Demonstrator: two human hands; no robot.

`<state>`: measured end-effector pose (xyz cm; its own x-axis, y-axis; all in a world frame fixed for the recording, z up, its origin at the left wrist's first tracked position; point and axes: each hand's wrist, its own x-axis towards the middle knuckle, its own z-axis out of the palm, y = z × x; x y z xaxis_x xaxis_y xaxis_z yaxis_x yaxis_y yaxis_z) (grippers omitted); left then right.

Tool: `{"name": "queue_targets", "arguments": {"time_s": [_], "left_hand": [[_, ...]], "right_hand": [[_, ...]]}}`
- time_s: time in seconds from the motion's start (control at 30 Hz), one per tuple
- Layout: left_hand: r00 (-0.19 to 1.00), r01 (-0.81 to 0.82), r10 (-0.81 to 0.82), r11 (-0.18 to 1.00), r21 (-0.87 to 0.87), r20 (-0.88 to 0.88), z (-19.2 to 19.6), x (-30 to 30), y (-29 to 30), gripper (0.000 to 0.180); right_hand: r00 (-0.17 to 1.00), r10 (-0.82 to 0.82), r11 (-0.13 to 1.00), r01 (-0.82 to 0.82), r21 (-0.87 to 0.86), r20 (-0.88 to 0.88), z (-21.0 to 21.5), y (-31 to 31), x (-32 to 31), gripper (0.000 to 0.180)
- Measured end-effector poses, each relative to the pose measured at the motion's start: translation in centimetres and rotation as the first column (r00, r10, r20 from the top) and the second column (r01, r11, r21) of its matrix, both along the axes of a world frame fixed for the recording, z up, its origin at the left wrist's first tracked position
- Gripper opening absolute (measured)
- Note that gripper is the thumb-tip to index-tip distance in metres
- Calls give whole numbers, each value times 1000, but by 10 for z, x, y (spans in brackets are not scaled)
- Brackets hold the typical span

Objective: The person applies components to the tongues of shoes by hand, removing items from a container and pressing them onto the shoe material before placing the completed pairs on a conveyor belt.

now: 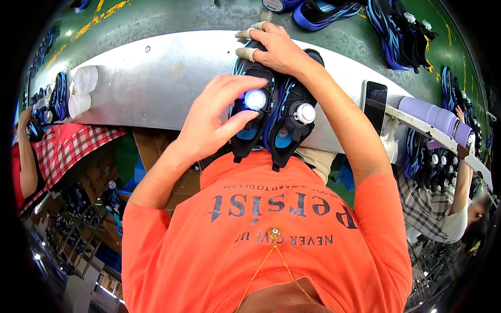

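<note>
A pair of black and blue shoes [282, 135] lies side by side on the metal table in front of me, toes pointing away. A round piece [254, 99] on the left shoe glows bluish white. The right shoe bears a similar white round piece [305, 113], unlit. My left hand [206, 112] is open, its thumb and forefinger spread on either side of the glowing piece with a gap between them. My right hand [274, 48] grips the toe end of the left shoe, its fingers curled over it. Pale finger cots cover several of its fingertips.
A phone [374, 104] and a purple bottle [425, 116] are at the right, beside a worn metal bar [433, 133]. White tubs [83, 88] stand at the left. More shoes [389, 36] sit beyond the table. Other people's arms [462, 167] show at both sides.
</note>
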<state>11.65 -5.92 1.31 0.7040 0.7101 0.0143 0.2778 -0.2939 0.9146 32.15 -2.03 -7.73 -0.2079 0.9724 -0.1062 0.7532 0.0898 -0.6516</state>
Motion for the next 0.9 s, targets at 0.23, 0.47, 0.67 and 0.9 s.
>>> {"name": "queue_targets", "arguments": {"time_s": [0.23, 0.47, 0.67, 0.9], "left_hand": [[948, -207, 307, 415, -886, -78, -7, -32, -48, 28], [802, 14, 573, 261, -965, 167, -21, -22, -56, 16], [881, -126, 446, 543, -830, 158, -19, -21, -71, 12], [965, -248, 253, 804, -541, -67, -6, -15, -74, 16]], "right_hand": [[967, 95, 995, -83, 58, -236, 45, -25, 29, 49], [947, 229, 970, -243, -33, -225, 65, -58, 21, 52], [969, 110, 960, -161, -228, -221, 71, -54, 34, 45], [949, 106, 954, -181, -239, -297, 93, -51, 22, 35]]}}
